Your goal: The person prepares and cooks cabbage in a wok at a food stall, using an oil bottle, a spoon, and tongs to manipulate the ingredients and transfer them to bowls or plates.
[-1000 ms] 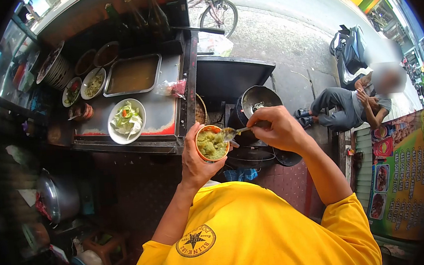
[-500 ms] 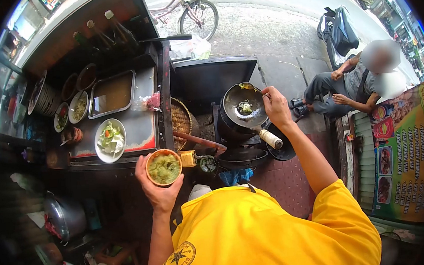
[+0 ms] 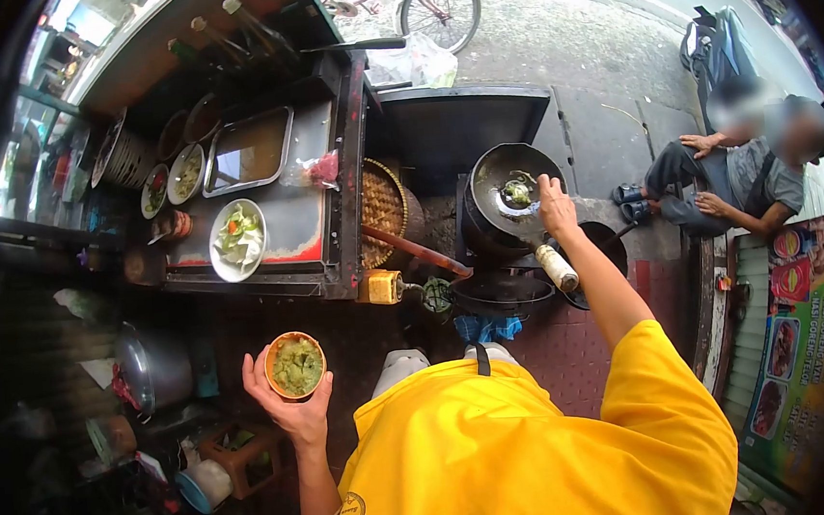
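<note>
My left hand (image 3: 293, 407) is wrapped around an orange tub (image 3: 295, 365) of chunky greenish mixture, held low in front of the cart. Over the wok's right side, the fingers of my right hand (image 3: 558, 212) are pinched together; what they hold is hidden. Below those fingers, pale shredded food with green bits (image 3: 519, 191) lies in the shiny bottom of the wok (image 3: 497, 168). The wok rests tilted on a dark stove, and its pale wrapped handle (image 3: 556, 267) points towards me, just under my right wrist.
Left stands the cart counter (image 3: 278, 220), with a plate of cut vegetables (image 3: 238, 240), a metal tray (image 3: 249, 152) and bottles. A wooden handle (image 3: 416, 249) juts out beside a woven basket (image 3: 381, 211). A second dark pan (image 3: 504, 292) sits nearer. People (image 3: 743, 164) sit at the right.
My left hand has brought the tub lower, away from the counter. My right hand has come down nearer the wok's food; the spoon-like utensil seen at the wok's rim no longer shows.
</note>
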{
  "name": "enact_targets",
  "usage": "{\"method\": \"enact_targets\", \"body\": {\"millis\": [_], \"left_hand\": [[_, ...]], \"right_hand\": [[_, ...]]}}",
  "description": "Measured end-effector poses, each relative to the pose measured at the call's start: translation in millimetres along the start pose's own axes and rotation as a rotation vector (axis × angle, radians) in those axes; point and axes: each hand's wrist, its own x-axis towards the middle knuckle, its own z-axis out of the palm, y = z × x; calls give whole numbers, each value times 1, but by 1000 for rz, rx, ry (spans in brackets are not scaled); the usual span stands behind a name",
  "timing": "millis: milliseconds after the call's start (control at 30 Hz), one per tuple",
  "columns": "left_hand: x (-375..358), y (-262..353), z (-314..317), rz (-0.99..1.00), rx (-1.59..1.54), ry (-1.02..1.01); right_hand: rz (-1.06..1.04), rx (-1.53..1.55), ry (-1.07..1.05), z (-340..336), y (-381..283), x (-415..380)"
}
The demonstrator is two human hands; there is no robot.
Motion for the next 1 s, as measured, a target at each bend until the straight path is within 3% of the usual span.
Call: {"method": "enact_targets", "body": {"millis": [333,400,433,500,600,667,700,767,900,1000], "left_hand": [[4,-13,0,1,13,39],[7,-17,1,9,-32,50],[9,-19,1,18,-39,55],[13,-22,2,16,-44,56],[18,-27,9,-13,-83,59],[22,-25,15,5,-81,59],[25,-24,18,27,-73,61],[32,-18,24,59,-53,59],[38,-20,32,80,-130,44],[49,-32,28,84,-195,104]], "right_hand": [[-23,74,68,-17,0,1],[-124,220,206,-18,-6,4],[-232,304,310,-25,-15,4],[-239,466,305,-66,-66,-7],[-315,663,179,-123,-150,-38],[-665,684,222,-146,-203,-58],[-778,655,137,-159,-227,-71],[-908,543,-114,-176,-268,-99],[-1227,169,-325,-156,-312,-120],[-1207,219,-25,-171,-324,-129]]}}
